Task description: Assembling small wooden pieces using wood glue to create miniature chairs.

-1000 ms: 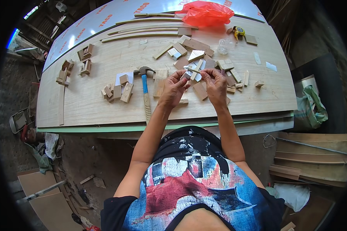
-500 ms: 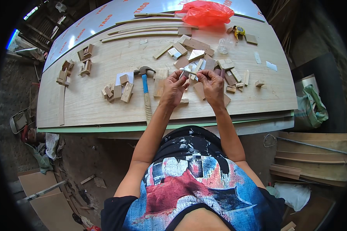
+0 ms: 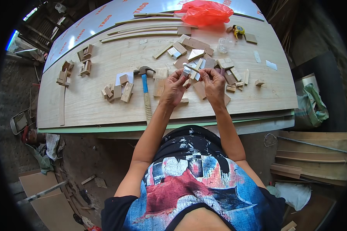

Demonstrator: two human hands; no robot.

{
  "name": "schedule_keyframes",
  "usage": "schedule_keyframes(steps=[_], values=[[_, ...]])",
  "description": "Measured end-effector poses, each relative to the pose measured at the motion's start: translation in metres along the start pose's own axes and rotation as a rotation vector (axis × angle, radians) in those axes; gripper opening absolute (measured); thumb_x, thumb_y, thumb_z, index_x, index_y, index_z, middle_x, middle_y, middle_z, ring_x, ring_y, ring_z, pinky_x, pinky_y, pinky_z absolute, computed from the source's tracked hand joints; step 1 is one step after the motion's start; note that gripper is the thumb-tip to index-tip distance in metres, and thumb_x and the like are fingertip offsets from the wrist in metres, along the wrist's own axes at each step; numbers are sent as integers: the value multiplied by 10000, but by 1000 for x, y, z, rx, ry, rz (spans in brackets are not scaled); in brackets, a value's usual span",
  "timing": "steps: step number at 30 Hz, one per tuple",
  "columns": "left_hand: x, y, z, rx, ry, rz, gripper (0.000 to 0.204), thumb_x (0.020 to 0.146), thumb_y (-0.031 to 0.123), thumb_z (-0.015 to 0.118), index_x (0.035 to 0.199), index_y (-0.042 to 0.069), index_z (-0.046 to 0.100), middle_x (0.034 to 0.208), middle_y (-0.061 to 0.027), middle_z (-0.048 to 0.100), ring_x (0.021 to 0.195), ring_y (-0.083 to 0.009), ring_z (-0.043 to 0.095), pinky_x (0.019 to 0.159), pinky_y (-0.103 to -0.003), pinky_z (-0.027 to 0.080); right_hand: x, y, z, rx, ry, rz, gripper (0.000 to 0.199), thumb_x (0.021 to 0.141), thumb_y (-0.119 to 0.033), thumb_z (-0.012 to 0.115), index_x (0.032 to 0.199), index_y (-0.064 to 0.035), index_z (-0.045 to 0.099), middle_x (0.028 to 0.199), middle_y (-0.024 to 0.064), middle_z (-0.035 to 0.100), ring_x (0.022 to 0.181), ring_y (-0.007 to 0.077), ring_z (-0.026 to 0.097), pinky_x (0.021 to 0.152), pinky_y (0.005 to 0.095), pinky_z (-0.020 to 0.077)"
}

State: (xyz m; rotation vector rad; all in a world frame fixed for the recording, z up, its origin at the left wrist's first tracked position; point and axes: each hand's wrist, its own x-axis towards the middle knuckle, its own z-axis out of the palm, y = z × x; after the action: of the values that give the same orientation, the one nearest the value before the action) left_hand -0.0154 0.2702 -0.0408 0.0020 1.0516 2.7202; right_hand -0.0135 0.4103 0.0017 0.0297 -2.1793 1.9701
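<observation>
My left hand (image 3: 174, 87) is closed on a small grey-and-white object (image 3: 186, 71), held upright between thumb and fingers, with a white blob at its top. I cannot make out its exact kind. My right hand (image 3: 214, 84) pinches a thin wooden stick (image 3: 193, 69), whose far end points left at the white blob. Beneath and beyond both hands lies a loose pile of small wood blocks (image 3: 198, 45). A claw hammer (image 3: 145, 86) with a blue and pale handle rests on the table, left of my left hand.
Small assembled wood pieces (image 3: 85, 67) stand at the table's left. Several blocks (image 3: 126, 92) lie near the hammer. Long wood strips (image 3: 142, 34), a red plastic bag (image 3: 206, 13) and a yellow tape measure (image 3: 239, 30) are at the back. A clear plastic cup (image 3: 223, 45) lies nearby.
The object in my left hand has moved slightly up and right, showing more of its light side. The stick in my right hand has tilted and shifted a little upward.
</observation>
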Motion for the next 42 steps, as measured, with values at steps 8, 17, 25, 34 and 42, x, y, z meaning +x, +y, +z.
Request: schedule_keyframes(steps=[8,17,25,34,42], values=[[0,-1,2,-4,4,-12,284,763,164,634,1018,92,530,902,0,594,905,-118,521,773,-343,412,0,1,2,-30,1,-12,153,823,-131,559,804,16,597,630,46,584,567,78,524,528,214,422],[3,-3,-6,-62,33,-11,206,770,151,622,956,103,545,920,-7,590,906,-117,519,767,-340,405,-1,2,7,-56,-29,-49,159,819,-138,565,789,15,598,587,41,565,530,74,497,480,215,394],[4,-4,-9,-72,38,-9,241,774,146,616,996,94,538,919,-15,589,902,-123,525,768,-346,402,-1,2,8,26,-91,-24,157,822,-139,562,793,11,599,588,34,560,535,67,484,487,208,391],[4,-2,-3,-23,35,-20,299,760,149,635,1034,87,531,919,-17,591,898,-124,530,761,-333,415,1,1,5,-35,29,-26,145,822,-123,559,800,16,593,626,42,573,572,75,505,530,214,414],[5,-3,-3,-27,28,-25,303,752,164,645,1022,93,530,923,-16,591,903,-123,529,772,-344,413,0,2,10,-103,62,-94,114,803,-92,573,809,21,590,663,66,595,600,96,534,552,225,433]])
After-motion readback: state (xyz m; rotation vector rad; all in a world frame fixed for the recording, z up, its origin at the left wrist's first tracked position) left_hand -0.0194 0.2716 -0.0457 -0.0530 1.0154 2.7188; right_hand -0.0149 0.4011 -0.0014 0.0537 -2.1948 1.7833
